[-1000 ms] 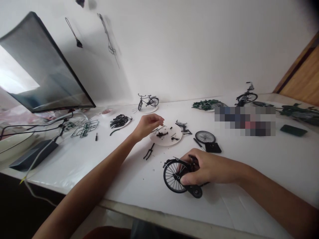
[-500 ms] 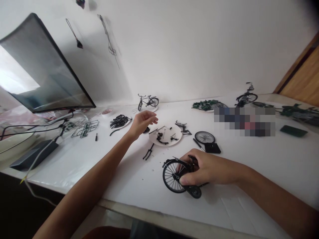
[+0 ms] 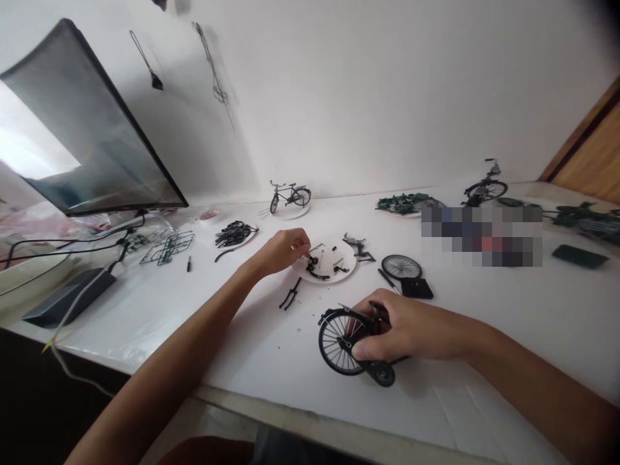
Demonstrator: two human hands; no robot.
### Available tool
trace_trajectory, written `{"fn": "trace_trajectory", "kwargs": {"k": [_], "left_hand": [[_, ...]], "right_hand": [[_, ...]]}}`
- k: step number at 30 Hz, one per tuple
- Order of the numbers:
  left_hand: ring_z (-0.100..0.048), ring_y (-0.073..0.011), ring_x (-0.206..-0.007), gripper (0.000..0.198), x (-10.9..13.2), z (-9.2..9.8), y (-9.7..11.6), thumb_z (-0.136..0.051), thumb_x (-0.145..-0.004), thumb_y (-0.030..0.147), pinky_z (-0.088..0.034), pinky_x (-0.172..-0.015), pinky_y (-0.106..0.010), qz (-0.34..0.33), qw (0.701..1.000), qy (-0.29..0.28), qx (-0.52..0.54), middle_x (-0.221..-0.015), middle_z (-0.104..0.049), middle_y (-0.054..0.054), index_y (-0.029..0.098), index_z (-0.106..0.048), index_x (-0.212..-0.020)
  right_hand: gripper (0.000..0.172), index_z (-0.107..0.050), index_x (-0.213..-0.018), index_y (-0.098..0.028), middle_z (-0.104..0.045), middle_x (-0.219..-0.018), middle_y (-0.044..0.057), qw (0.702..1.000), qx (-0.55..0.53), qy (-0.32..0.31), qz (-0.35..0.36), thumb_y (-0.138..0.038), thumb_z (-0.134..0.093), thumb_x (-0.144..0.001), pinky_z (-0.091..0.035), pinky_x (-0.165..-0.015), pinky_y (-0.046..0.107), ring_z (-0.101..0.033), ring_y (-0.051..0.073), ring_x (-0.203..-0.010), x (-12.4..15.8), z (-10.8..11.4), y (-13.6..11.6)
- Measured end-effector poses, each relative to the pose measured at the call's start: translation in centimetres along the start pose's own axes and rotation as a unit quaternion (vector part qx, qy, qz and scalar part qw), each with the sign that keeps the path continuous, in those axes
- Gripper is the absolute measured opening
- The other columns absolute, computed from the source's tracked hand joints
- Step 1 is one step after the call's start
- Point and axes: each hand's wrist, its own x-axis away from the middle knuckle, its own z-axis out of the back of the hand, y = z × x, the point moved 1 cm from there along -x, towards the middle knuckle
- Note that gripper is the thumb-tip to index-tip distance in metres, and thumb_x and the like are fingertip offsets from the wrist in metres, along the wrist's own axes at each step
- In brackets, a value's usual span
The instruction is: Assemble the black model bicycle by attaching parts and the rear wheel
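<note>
My right hand [image 3: 387,326] grips a partly built black model bicycle [image 3: 334,342] by its frame, close above the near part of the table. The spoked rear wheel faces left, and my palm and fingers hide much of the frame. At the left rim of a white plate [image 3: 334,274] is my left hand [image 3: 285,250]. Its thumb and fingers are pinched together over small black parts [image 3: 314,265]; whatever sits between the fingertips is too small to make out. Just in front of the plate lies a black fork [image 3: 290,296].
Right of the plate are grey parts [image 3: 359,248], a loose spoked wheel [image 3: 402,266] and a black square piece [image 3: 416,288]. Finished model bicycles [image 3: 290,196] stand at the back. Black parts [image 3: 236,234], green sprues [image 3: 168,248] and a monitor [image 3: 97,129] are on the left.
My left hand has come down to the plate, and its fingers have closed over the small parts. My right hand still holds the model bicycle in nearly the same place.
</note>
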Motion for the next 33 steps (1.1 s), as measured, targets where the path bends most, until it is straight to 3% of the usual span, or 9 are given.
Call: {"fn": "trace_trajectory", "kwargs": {"k": [11,22,28,33], "left_hand": [[-0.072,-0.0176,-0.081,0.017,-0.1,-0.9,0.8,-0.053,-0.096,0.031,-0.055,-0.071,-0.030,-0.033,0.998,-0.040,0.020,-0.096,-0.075,-0.010,0.016,-0.061,-0.095],[-0.063,-0.0164,-0.076,0.015,-0.2,-0.4,1.5,-0.062,-0.089,0.030,-0.049,-0.068,-0.029,-0.055,0.996,0.064,-0.021,-0.086,-0.071,-0.006,0.017,-0.068,-0.088],[-0.060,-0.0142,-0.068,0.013,-0.2,-0.6,1.8,-0.063,-0.088,0.028,-0.045,-0.061,-0.027,-0.055,0.996,0.073,-0.024,-0.083,-0.072,-0.005,0.017,-0.069,-0.089],[-0.063,-0.0160,-0.074,0.012,-0.2,-0.4,2.0,-0.063,-0.088,0.026,-0.046,-0.064,-0.028,-0.055,0.994,0.087,-0.034,-0.087,-0.073,-0.006,0.017,-0.071,-0.091]], "right_hand": [[0.035,-0.066,-0.077,-0.014,-0.061,-0.078,0.000,1.000,-0.007,0.000,0.003,-0.043,-0.083,-0.069,-0.043,-0.059,0.018,-0.054,0.012,-0.072,0.1,-0.1,-0.5],[0.031,-0.065,-0.081,-0.015,-0.060,-0.075,-0.001,0.998,-0.052,-0.004,0.035,-0.040,-0.081,-0.072,-0.041,-0.057,0.019,-0.053,0.011,-0.066,0.0,-0.2,-0.3],[0.027,-0.063,-0.076,-0.014,-0.058,-0.072,-0.002,0.998,-0.046,-0.019,0.040,-0.036,-0.080,-0.073,-0.039,-0.056,0.019,-0.050,0.009,-0.064,0.0,-0.1,-0.5],[0.029,-0.064,-0.076,-0.015,-0.059,-0.074,-0.001,0.999,-0.027,-0.006,0.034,-0.039,-0.080,-0.071,-0.040,-0.057,0.019,-0.052,0.011,-0.066,0.0,-0.1,-0.4]]}}
